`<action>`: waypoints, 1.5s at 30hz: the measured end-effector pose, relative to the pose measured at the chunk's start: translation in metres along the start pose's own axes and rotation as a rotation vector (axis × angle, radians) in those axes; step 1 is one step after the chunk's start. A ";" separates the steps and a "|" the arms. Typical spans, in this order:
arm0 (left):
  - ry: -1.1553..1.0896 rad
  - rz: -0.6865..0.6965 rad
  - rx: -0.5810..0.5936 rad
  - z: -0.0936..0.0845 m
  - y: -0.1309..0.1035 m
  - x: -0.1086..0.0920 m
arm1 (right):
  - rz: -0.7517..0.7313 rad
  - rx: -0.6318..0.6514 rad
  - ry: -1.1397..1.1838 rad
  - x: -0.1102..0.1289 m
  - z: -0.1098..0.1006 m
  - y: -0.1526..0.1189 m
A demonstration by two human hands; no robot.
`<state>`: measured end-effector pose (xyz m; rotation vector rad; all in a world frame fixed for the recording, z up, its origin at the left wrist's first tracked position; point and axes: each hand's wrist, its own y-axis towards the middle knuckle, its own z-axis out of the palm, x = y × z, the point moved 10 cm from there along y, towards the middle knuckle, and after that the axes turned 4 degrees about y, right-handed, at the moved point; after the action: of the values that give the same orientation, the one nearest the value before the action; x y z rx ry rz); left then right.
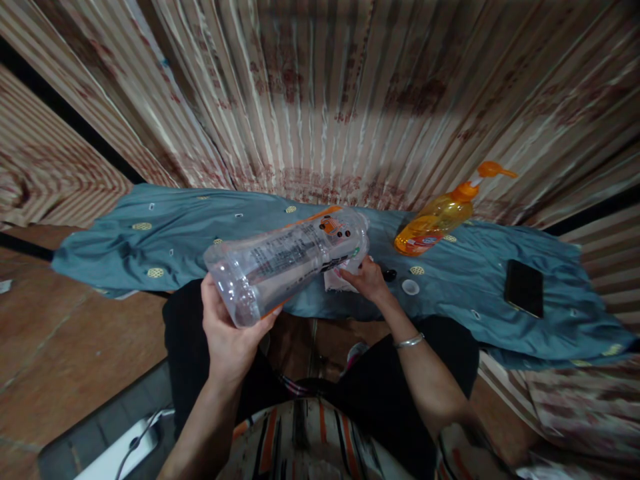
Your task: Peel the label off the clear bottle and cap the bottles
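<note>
Striped curtains [300,100] with red marks hung all around, and a blue-green surface [470,287] ran across in front of the person. From the head view, a big clear bottle [290,260] lay tipped over in the air above the surface, its bottom toward eight o'clock and its other end toward two. The left hand [233,333] was wrapped around the bottom end. The right hand [367,277], with a silver bangle [410,341] on its wrist, was close to the other end, well apart from the left one. It was by a white scrap [340,281], but I cannot tell what it pinched. Near three o'clock from the clear bottle were a small dark thing [389,274] and a little white cap [411,287]. An orange pump bottle [425,227] stood between two and three. Far off, just past three, lay a black phone [524,288].
</note>
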<state>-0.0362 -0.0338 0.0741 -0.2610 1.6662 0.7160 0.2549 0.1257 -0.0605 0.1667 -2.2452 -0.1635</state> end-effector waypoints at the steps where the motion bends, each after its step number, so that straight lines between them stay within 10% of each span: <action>1: 0.006 0.004 -0.007 -0.001 0.000 -0.001 | 0.000 0.002 0.003 -0.001 0.000 0.000; 45: -0.009 -0.006 -0.027 -0.002 0.003 -0.006 | 0.003 -0.005 -0.042 -0.002 0.002 0.001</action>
<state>-0.0379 -0.0336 0.0808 -0.2814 1.6478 0.7350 0.2547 0.1276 -0.0627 0.1589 -2.2862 -0.1725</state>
